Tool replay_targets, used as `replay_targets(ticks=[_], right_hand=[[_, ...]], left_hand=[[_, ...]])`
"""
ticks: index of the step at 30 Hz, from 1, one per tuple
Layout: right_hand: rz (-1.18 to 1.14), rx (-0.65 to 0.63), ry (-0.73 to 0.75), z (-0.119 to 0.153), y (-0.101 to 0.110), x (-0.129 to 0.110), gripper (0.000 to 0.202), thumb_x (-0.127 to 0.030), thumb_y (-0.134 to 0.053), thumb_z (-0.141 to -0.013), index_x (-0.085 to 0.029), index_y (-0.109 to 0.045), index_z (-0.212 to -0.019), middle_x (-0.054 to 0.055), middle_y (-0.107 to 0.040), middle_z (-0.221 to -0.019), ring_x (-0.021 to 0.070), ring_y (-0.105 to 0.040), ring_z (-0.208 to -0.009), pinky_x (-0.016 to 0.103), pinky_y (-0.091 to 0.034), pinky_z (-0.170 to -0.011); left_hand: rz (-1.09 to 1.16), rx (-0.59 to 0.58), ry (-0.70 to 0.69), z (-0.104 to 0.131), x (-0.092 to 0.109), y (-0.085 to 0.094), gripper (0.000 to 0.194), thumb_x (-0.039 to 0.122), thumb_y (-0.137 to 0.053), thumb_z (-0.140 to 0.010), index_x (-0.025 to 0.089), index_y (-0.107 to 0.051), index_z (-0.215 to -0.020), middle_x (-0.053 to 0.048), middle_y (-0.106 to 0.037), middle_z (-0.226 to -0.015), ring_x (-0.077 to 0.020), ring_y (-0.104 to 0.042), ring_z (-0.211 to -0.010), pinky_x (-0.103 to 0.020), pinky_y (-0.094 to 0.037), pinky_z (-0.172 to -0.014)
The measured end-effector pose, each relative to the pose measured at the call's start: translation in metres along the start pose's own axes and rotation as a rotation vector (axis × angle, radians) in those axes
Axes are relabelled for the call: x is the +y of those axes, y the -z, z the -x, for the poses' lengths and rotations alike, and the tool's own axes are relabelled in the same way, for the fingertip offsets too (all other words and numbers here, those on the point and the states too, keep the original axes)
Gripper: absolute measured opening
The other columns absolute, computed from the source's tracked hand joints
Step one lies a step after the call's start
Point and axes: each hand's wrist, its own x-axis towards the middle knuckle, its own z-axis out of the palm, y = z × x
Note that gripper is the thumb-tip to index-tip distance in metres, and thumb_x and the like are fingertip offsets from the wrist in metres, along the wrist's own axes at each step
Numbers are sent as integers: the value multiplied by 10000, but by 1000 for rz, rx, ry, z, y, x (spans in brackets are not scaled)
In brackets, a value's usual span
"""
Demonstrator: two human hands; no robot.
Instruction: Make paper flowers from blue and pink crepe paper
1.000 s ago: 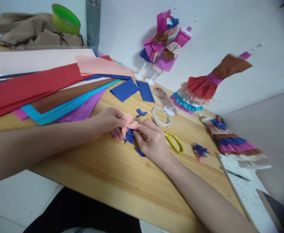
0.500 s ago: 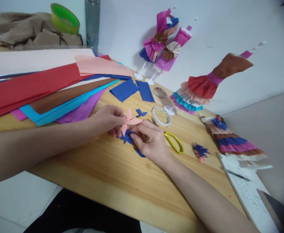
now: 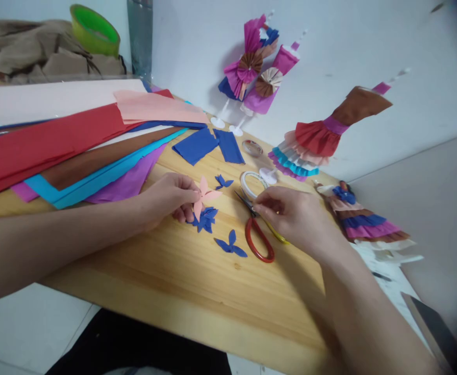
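The right hand has moved from the pink paper flower to the scissors, uncovering their red handle.
The left hand pinches the flower by a petal, just above the table; the right fingertips meet at the scissors' pivot, but whether they grip cannot be told, and that hand hides part of the yellow handle. From the flower, a blue petal cluster lies at six o'clock, partly behind the left fingers, a three-petalled blue cutout at five, and a white tape roll, partly covered, toward three.
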Motion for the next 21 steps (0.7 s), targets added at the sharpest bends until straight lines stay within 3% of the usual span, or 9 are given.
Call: replay_targets(ticks=[8, 14, 17, 21], right_hand=[[-207, 78, 102, 10, -16, -8, 76, -198, -576, -789, -188, -651, -791, 33, -695, -707, 153, -598, -596, 266, -433, -577], [-255, 110, 117, 15, -34, -6, 105, -192, -566, -798, -181, -663, -837, 53, -696, -760, 173, -622, -659, 288, -454, -617], [-194, 131, 73, 12, -35, 1, 123, -173, -564, -799, -180, -675, -850, 63, -708, -804, 184, -634, -707, 287, -450, -642], [-16, 151, -101, 13, -27, 14, 124, -216, -566, -827, -192, -685, -853, 66, -711, -812, 200, -637, -727, 285, -410, -629]], left_hand=[[-81, -59, -65, 4, 1, -2, 283, 98, -508, -856, 122, -592, -587, 6, -598, -479, -55, -514, -407, -141, -388, -428], [-107, -25, -100, 2, -1, -1, 277, 114, -526, -852, 129, -593, -583, 6, -592, -457, -59, -501, -382, -141, -380, -405], [-87, 17, -127, -2, -2, 2, 276, 146, -559, -837, 136, -593, -563, 1, -591, -449, -63, -501, -376, -140, -366, -389], [-52, 25, -131, 2, 5, 3, 270, 122, -574, -794, 141, -584, -525, -1, -583, -444, -61, -508, -388, -133, -353, -390]])
